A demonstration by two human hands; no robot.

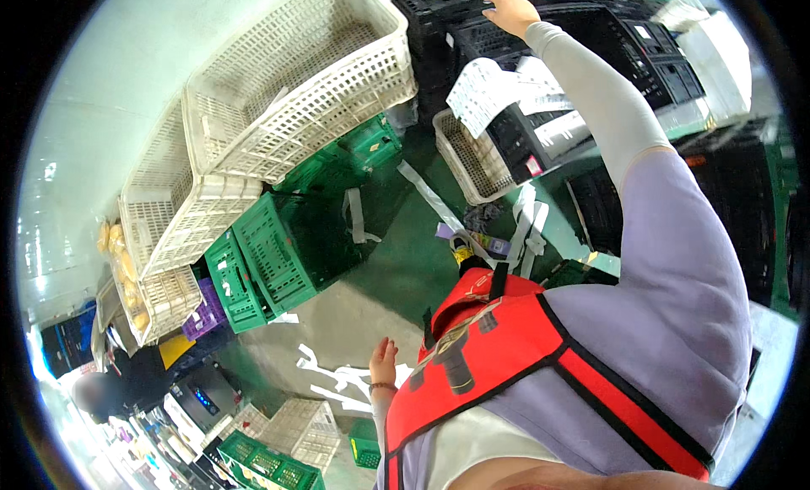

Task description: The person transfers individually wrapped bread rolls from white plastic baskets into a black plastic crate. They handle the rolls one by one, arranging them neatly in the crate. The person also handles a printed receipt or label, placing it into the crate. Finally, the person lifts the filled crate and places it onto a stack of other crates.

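Observation:
My right hand (511, 12) reaches to the top of the view, over black plastic crates (484, 38); its fingers are spread a little, and whether they touch a crate I cannot tell. Below that arm, sheets of printed paper (481, 91) lie on a black crate (516, 142), beside a small white mesh basket (471, 164). My left hand (383, 361), with a bracelet at the wrist, hangs low beside my red apron (487, 357). It holds nothing that I can see, and its fingers are slightly apart.
Large white mesh baskets (316, 110) stand along the left wall above green crates (275, 256). White paper strips (361, 218) litter the green floor around my shoe (462, 251). At the lower left are a person in dark clothes (142, 376), more baskets (304, 430) and a green crate (269, 461).

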